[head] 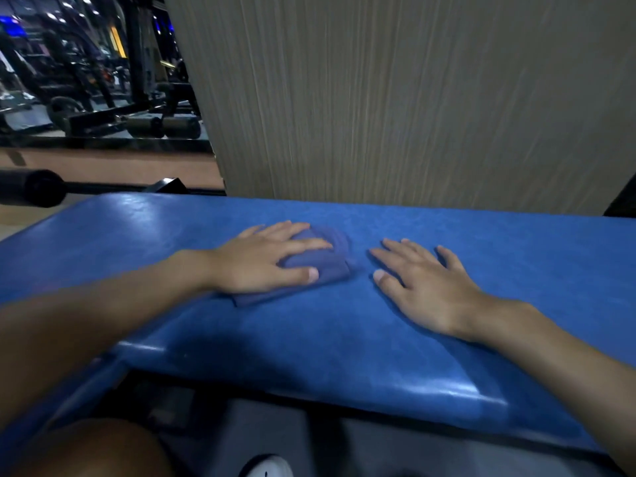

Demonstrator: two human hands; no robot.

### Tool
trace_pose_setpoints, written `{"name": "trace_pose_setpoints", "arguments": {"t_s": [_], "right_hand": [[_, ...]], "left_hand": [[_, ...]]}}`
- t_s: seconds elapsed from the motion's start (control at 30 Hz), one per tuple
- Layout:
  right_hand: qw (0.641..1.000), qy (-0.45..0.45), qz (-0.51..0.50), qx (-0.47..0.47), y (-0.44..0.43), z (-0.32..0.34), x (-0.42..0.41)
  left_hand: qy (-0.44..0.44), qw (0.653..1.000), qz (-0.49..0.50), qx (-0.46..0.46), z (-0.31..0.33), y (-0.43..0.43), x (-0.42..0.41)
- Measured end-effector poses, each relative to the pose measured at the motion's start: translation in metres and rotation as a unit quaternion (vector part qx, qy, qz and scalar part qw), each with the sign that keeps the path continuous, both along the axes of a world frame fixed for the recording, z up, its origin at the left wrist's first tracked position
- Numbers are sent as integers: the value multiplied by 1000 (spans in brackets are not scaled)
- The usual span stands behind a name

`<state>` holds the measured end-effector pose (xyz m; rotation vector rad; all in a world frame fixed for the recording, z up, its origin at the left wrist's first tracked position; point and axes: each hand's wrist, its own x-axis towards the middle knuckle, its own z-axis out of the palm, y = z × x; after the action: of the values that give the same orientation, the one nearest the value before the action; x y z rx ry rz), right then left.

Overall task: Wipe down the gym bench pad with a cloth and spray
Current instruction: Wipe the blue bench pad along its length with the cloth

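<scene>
A glossy blue bench pad (344, 339) stretches across the middle of the head view. A folded blue cloth (327, 263) lies on it left of centre. My left hand (261, 259) presses flat on the cloth with straight, spread fingers, the thumb along its near edge. My right hand (423, 284) rests flat on the bare pad just right of the cloth, fingers spread, apart from the cloth. No spray bottle is in view.
A beige wood-grain wall panel (395, 98) rises right behind the pad. A black padded roller bar (31, 187) sticks out at far left. Gym machines (103, 80) stand at the back left. My knee (96, 449) and a white shoe (268, 468) show below the pad.
</scene>
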<state>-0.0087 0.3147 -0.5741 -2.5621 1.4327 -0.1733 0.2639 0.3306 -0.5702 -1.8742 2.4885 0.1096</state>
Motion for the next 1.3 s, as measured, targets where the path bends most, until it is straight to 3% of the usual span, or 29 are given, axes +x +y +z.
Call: {"name": "trace_pose_setpoints", "arguments": {"t_s": [0.17,0.37,0.53,0.7,0.83,0.97,1.07,1.3], "right_hand": [[999,35,-3,2,-1,-5,-2],[999,44,-14,3,0,-3,1],[999,37,-22,-1,1,-2,4],[999,32,-24,-1,3,1,4],[999,4,-26,-35,1,6,15],[999,-35,-5,-34,1,5,36],[1000,8,4,-10,2,-2,42],[1000,26,6,-15,2,-5,42]], "left_hand": [[23,989,148,-6,2,-79,72],[15,981,193,-20,0,-98,83],[-7,993,118,18,2,-40,50],[-57,997,-55,-1,-1,49,13],[-30,990,-134,-15,-4,91,0],[-14,994,-106,13,-1,76,5],[-15,997,-69,15,1,42,27],[37,988,150,-8,8,-73,115]]}}
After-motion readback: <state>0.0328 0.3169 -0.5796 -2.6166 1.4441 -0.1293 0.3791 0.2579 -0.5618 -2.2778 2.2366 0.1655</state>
